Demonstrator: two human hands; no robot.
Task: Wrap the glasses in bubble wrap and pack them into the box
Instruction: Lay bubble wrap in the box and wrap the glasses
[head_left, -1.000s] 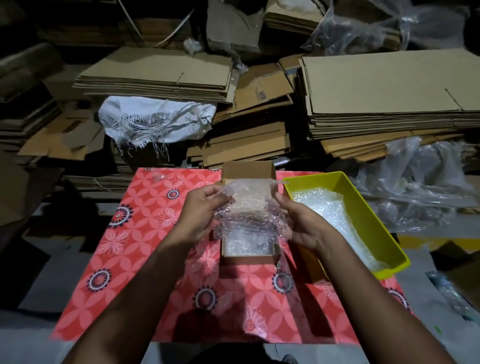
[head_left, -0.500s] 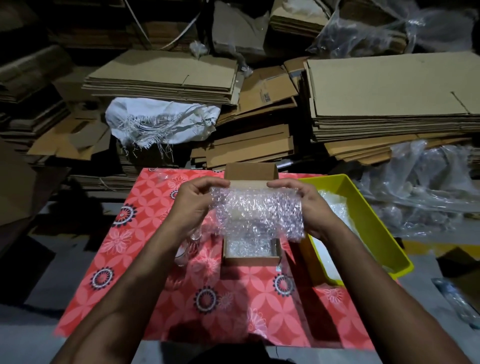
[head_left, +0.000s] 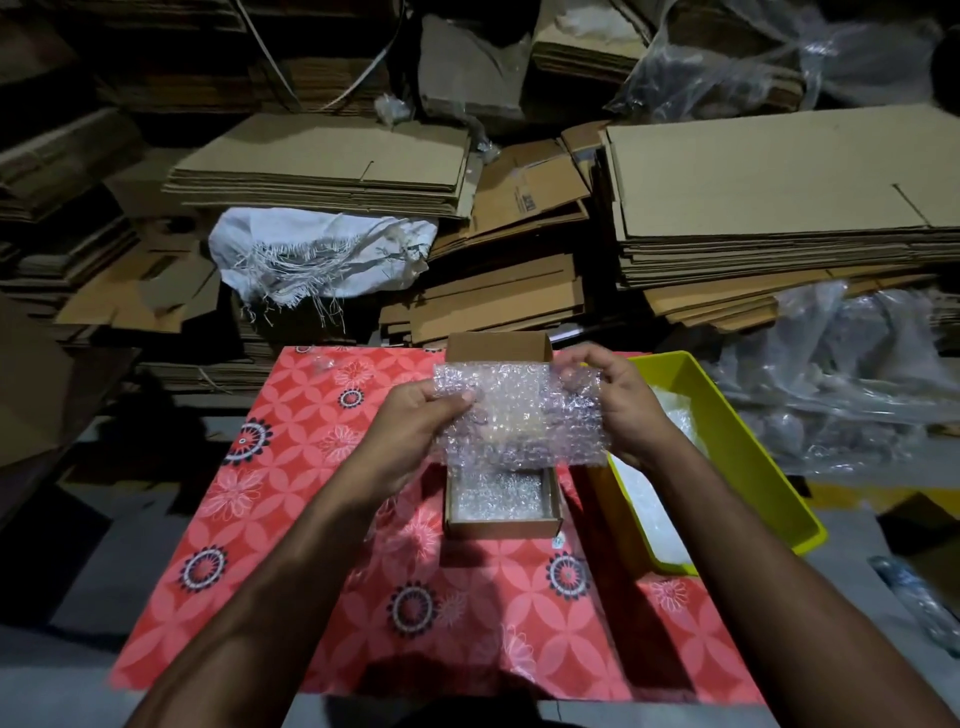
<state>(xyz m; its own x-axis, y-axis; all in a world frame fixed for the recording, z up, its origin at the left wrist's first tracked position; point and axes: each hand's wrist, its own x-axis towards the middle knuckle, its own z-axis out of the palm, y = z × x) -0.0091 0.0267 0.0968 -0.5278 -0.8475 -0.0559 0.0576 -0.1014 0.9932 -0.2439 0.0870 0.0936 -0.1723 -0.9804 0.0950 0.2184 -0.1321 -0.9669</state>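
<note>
— Bubble wrap (head_left: 519, 415): where?
— Held up flat above the box (head_left: 503, 512), stretched between both hands.
— Grips?
— Left hand (head_left: 410, 431) pinching the sheet's left edge, thumb on the front. Right hand (head_left: 621, 402) pinching the upper right corner, fingers curled round it.
— Box?
— Open on the red cloth (head_left: 311, 467), lid flap up at the far side, more wrap lining the bottom.
— Beside it?
— Yellow tray (head_left: 748, 457) just to the right, clear wrap inside. Behind, stacked cardboard (head_left: 779, 176) and a white sack (head_left: 322, 249).
</note>
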